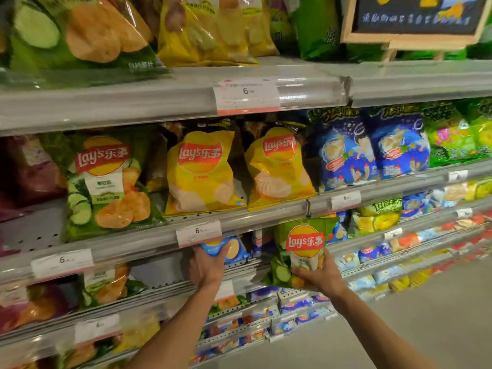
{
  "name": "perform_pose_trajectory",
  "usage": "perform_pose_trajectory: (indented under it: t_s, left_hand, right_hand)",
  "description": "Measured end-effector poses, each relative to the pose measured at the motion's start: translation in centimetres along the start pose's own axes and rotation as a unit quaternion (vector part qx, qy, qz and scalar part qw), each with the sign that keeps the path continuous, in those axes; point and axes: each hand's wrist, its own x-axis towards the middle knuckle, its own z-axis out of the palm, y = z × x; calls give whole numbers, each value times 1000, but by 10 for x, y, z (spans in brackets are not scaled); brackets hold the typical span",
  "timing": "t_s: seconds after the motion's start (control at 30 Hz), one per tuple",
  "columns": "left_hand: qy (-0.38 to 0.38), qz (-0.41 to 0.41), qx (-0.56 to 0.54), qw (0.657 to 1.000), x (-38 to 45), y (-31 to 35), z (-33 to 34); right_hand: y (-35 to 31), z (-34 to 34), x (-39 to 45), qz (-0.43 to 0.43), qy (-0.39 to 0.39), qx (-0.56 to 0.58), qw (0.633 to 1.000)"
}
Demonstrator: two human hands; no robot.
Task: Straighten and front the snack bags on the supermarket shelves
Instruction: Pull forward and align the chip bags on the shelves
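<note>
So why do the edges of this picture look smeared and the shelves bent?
Head view: the wide-angle lens bows the shelf rails; the top-left green bag and the chalkboard sign are motion-blurred, while the yellow Lay's bag at centre is fairly sharp; glare streaks the clear price strip; the lower shelves are dim.

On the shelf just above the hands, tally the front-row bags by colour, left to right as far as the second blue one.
Green Lay's bag: 1
Yellow Lay's bags: 2
Blue bags: 2
Total: 5
</note>
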Motion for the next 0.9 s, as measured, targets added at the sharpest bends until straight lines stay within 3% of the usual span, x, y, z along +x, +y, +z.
perform_pose_trajectory:
  t_s: [0.43, 0.7, 0.9]
  left_hand:
    - [3, 71, 79, 994, -12, -11, 31]
    - [-96, 74, 103, 987, -11, -9, 27]
    - [-140, 129, 149, 970, -9, -38, -23]
  right_hand:
    - [23, -16, -16, -17, -38, -28, 999]
    - [20, 12, -30, -12, -59, -25, 998]
    - [9, 54, -51, -25, -89, -37, 995]
